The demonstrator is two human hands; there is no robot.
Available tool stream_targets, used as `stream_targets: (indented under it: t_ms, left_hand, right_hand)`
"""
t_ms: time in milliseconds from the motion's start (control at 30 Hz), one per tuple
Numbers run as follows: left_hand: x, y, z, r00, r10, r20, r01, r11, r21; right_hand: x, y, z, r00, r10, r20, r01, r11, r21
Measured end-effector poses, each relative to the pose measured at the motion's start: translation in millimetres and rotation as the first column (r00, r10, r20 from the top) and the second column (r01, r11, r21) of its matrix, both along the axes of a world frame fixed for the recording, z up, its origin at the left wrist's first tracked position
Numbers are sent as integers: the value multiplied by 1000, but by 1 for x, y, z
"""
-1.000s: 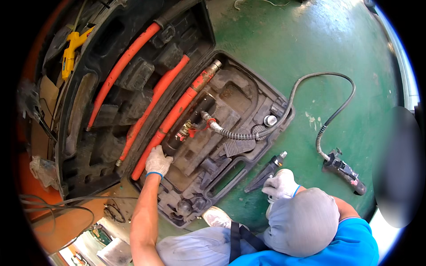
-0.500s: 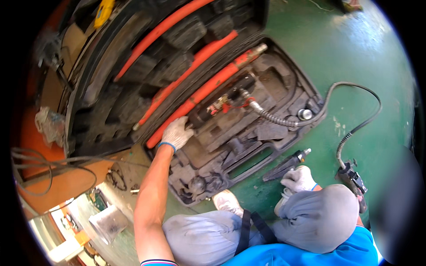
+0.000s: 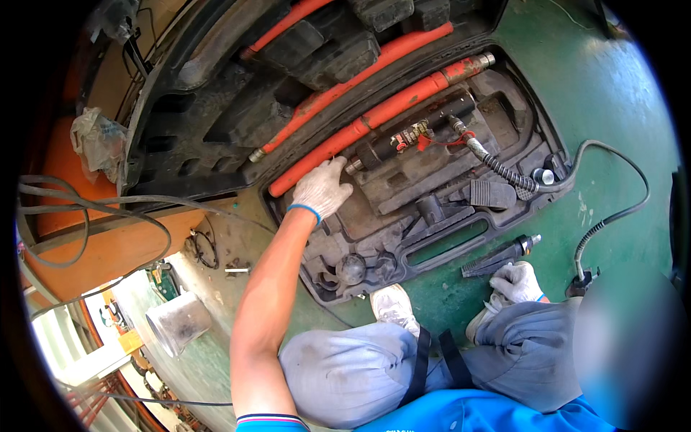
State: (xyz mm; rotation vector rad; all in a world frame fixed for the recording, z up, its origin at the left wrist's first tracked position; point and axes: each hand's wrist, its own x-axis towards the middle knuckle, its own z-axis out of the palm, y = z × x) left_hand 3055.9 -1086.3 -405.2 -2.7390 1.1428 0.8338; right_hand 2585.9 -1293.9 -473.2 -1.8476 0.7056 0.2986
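Left hand shifted to the bare end of the black cylinder; cylinder unmoved in its case.
The left hand (image 3: 321, 189), gloved, lies over the lower end of the red tube (image 3: 392, 108), thumb standing apart from bent fingers. The metal end of the black cylinder (image 3: 417, 135), under the glove a second ago, now shows just beside the fingertips; contact there cannot be confirmed from this angle. The cylinder lies in the open case (image 3: 360, 216) alongside the tube, with the hose (image 3: 504, 171) attached, so in my judgement the grip has eased and nothing is being lifted. Farther right, the wedge-shaped tool (image 3: 500, 257) remains on the green floor. The right hand (image 3: 517, 282), gloved, stays just beside it, fingers curled inward, nothing seen between them.
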Motion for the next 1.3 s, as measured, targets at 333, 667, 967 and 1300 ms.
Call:
stream_targets:
  t_ms: [333,667,967,1300]
  left_hand:
    - [17,82,-50,982,169,-80,-179,976,-125]
    - [-8,41,-26,992,116,-56,-114,993,30]
    - [-7,42,-23,975,191,-115,-188,982,33]
    - [-3,57,-38,968,237,-85,-239,971,-10]
  right_hand:
    - [6,-3,6,993,101,64,-96,992,-85]
    - [14,-6,19,983,116,-142,-119,993,-18]
    - [9,-7,13,974,157,-162,-163,986,-22]
    - [67,-38,69,965,207,-162,-223,971,-87]
